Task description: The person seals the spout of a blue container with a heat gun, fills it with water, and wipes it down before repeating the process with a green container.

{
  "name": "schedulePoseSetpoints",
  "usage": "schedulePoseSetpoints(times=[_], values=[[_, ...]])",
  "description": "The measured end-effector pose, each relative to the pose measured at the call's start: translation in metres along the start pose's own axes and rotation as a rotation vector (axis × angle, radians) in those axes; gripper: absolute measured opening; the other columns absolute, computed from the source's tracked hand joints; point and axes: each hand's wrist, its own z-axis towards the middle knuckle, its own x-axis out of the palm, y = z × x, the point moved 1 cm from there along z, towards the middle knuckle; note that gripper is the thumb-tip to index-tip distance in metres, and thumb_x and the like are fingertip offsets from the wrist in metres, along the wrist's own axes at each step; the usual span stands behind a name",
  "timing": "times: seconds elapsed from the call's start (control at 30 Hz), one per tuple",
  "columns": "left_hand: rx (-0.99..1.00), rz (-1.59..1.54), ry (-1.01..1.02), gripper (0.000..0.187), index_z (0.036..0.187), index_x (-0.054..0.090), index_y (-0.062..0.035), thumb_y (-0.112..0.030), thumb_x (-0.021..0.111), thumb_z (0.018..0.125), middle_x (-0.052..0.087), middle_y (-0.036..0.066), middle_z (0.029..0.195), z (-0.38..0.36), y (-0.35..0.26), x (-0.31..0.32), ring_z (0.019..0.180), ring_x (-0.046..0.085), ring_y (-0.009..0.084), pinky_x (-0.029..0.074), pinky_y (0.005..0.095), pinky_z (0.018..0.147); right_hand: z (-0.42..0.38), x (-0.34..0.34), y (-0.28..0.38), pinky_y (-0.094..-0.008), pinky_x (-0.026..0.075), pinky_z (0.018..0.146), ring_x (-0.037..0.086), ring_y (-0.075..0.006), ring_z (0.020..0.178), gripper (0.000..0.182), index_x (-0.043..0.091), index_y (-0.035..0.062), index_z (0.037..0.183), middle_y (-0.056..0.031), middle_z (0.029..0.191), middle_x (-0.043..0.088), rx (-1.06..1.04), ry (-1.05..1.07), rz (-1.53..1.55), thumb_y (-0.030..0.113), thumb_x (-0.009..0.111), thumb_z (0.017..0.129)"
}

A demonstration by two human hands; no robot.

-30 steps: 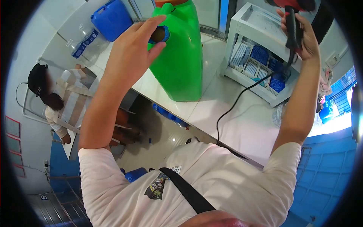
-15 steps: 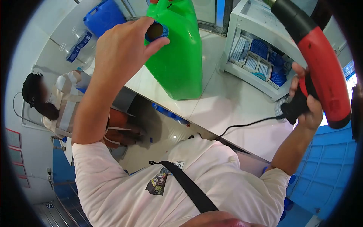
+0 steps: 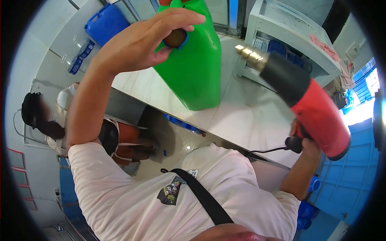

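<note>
My left hand (image 3: 134,44) is pinched around a round, ribbed blue cap (image 3: 175,39) with a brownish face. It holds the cap in front of a large green plastic jug (image 3: 201,76) standing on the white counter. My fingers partly cover the jug's upper side. In my right hand (image 3: 306,140) is a red and black heat gun (image 3: 317,108), gripped by its handle. Its metal nozzle points up and left, toward the jug and cap. A black cord runs from the handle to the counter's edge.
The white tiled counter (image 3: 241,116) bears a white shelf unit (image 3: 281,24) with blue items inside. A blue jerrycan (image 3: 106,24) and clear bottles (image 3: 80,56) stand at the upper left. Another person (image 3: 60,100) is at the left. A pink cloth (image 3: 323,47) hangs at the right.
The heat gun has swung down and left, bringing its nozzle into view and closer to the jug. My left hand has shifted right and turned, still holding the cap.
</note>
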Motion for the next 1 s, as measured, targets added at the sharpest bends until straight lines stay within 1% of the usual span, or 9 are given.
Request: schedulePoseSetpoints(times=[0.1, 0.23, 0.3, 0.43, 0.5, 0.7, 0.8, 0.87, 1.0], values=[[0.021, -0.028, 0.01, 0.088, 0.143, 0.044, -0.0194, 0.017, 0.073, 0.068, 0.058, 0.009, 0.141, 0.0, 0.009, 0.0, 0.131, 0.054, 0.034, 0.048, 0.0418, 0.109, -0.003, 0.029, -0.023, -0.0306, 0.049, 0.061, 0.06, -0.0161, 0.066, 0.056, 0.057, -0.0055, 0.122, -0.0064, 0.073, 0.062, 0.103, -0.023, 0.052, 0.026, 0.077, 0.08], [0.078, -0.094, -0.031, 0.09, 0.145, 0.041, -0.02, 0.017, 0.073, 0.069, 0.058, 0.011, 0.141, -0.002, 0.017, 0.002, 0.133, 0.053, 0.0355, 0.046, 0.0433, 0.11, 0.021, 0.068, -0.017, -0.034, 0.051, 0.065, 0.062, -0.0193, 0.068, 0.052, 0.056, -0.0058, 0.124, -0.0114, 0.081, 0.064, -0.018, 0.121, 0.126, 0.017, 0.069, 0.079], [0.09, -0.095, -0.043, 0.091, 0.146, 0.04, -0.02, 0.017, 0.073, 0.069, 0.058, 0.012, 0.141, -0.001, 0.017, 0.004, 0.133, 0.053, 0.0356, 0.046, 0.0435, 0.11, 0.023, 0.075, -0.013, -0.0306, 0.051, 0.065, 0.061, -0.0201, 0.069, 0.067, 0.051, -0.0102, 0.126, -0.0151, 0.081, 0.062, 0.059, 0.038, 0.225, 0.032, 0.068, 0.077], [0.098, -0.049, -0.099, 0.092, 0.146, 0.04, -0.0202, 0.015, 0.076, 0.069, 0.057, 0.014, 0.142, -0.007, 0.015, -0.003, 0.135, 0.052, 0.0349, 0.047, 0.043, 0.108, 0.02, 0.078, -0.014, -0.0294, 0.05, 0.064, 0.061, -0.0196, 0.068, 0.069, 0.05, -0.0113, 0.127, -0.0156, 0.08, 0.062, 0.067, 0.006, 0.175, 0.032, 0.069, 0.077], [0.076, -0.024, -0.108, 0.093, 0.146, 0.04, -0.0202, 0.014, 0.077, 0.068, 0.056, 0.016, 0.142, -0.011, 0.013, -0.005, 0.135, 0.052, 0.0353, 0.047, 0.0431, 0.108, 0.014, 0.074, -0.018, -0.0285, 0.05, 0.063, 0.061, -0.0195, 0.067, 0.075, 0.05, -0.0114, 0.128, -0.0162, 0.08, 0.062, 0.134, 0.005, 0.178, 0.037, 0.074, 0.077], [0.076, 0.077, -0.145, 0.107, 0.155, 0.025, -0.0221, 0.012, 0.077, 0.069, 0.049, 0.025, 0.146, -0.027, 0.014, -0.005, 0.129, 0.056, 0.0381, 0.049, 0.0457, 0.103, 0.009, 0.082, -0.02, -0.0283, 0.049, 0.06, 0.061, -0.0199, 0.063, 0.083, 0.05, -0.0104, 0.127, -0.0174, 0.078, 0.064, 0.163, -0.019, 0.254, 0.047, 0.08, 0.075], [0.018, -0.095, -0.184, 0.111, 0.157, 0.018, -0.0228, 0.01, 0.078, 0.068, 0.046, 0.028, 0.148, -0.028, 0.012, 0.001, 0.12, 0.062, 0.036, 0.051, 0.0464, 0.1, 0.021, 0.084, -0.016, -0.0342, 0.051, 0.066, 0.063, -0.0226, 0.073, 0.07, 0.051, -0.0082, 0.131, -0.0143, 0.085, 0.065, 0.075, 0.101, 0.329, 0.037, 0.076, 0.083], [0.061, -0.136, -0.199, 0.111, 0.157, 0.017, -0.0189, 0.005, 0.08, 0.069, 0.044, 0.03, 0.148, -0.021, 0.007, 0.002, 0.113, 0.066, 0.0342, 0.054, 0.0466, 0.095, 0.025, 0.082, -0.022, -0.0341, 0.051, 0.065, 0.063, -0.0225, 0.072, 0.071, 0.051, -0.0087, 0.131, -0.0146, 0.084, 0.065, 0.07, 0.109, 0.357, 0.037, 0.076, 0.082], [0.042, -0.08, -0.212, 0.103, 0.155, 0.021, -0.0131, -0.001, 0.081, 0.072, 0.045, 0.026, 0.148, 0.007, -0.004, 0.013, 0.113, 0.066, 0.0312, 0.054, 0.0434, 0.094, 0.03, 0.069, -0.029, -0.0339, 0.051, 0.063, 0.062, -0.0222, 0.068, 0.073, 0.05, -0.0099, 0.131, -0.0156, 0.083, 0.064, 0.082, 0.103, 0.396, 0.037, 0.076, 0.081]])
